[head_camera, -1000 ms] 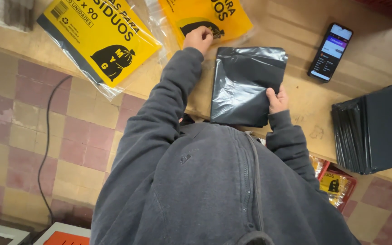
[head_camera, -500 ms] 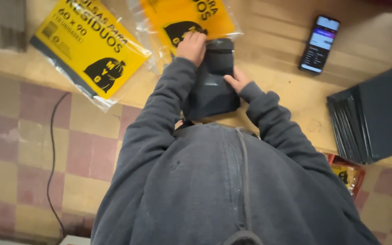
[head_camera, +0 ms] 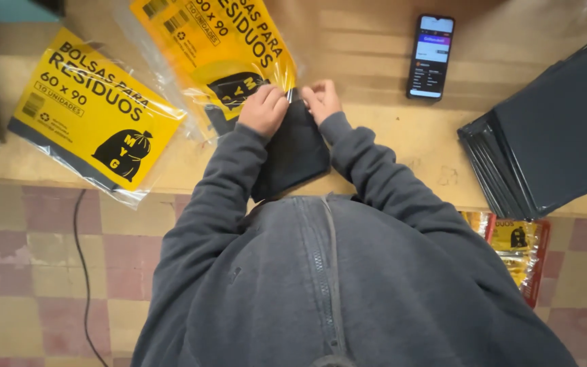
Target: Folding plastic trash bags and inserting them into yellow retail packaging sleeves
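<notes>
A folded black plastic bag (head_camera: pixel 296 153) lies on the wooden table (head_camera: pixel 382 143) in front of me. My left hand (head_camera: pixel 263 109) and my right hand (head_camera: pixel 321 99) both pinch its far edge, fingers closed, close together. My grey sleeves run down to either side of the bag. Just beyond my left hand lies a clear packet with a yellow printed label (head_camera: pixel 222 51), its near end under my knuckles.
A second yellow-labelled packet (head_camera: pixel 93 115) lies at the left table edge. A phone (head_camera: pixel 431 56) with a lit screen rests at the back. A stack of dark folded bags (head_camera: pixel 552 129) sits at right. More yellow packets (head_camera: pixel 518 248) lie on the tiled floor, with a cable (head_camera: pixel 81 258) at left.
The black bag has been folded narrower. My right hand moved from its lower right side up to its far edge beside my left hand. The view has shifted slightly.
</notes>
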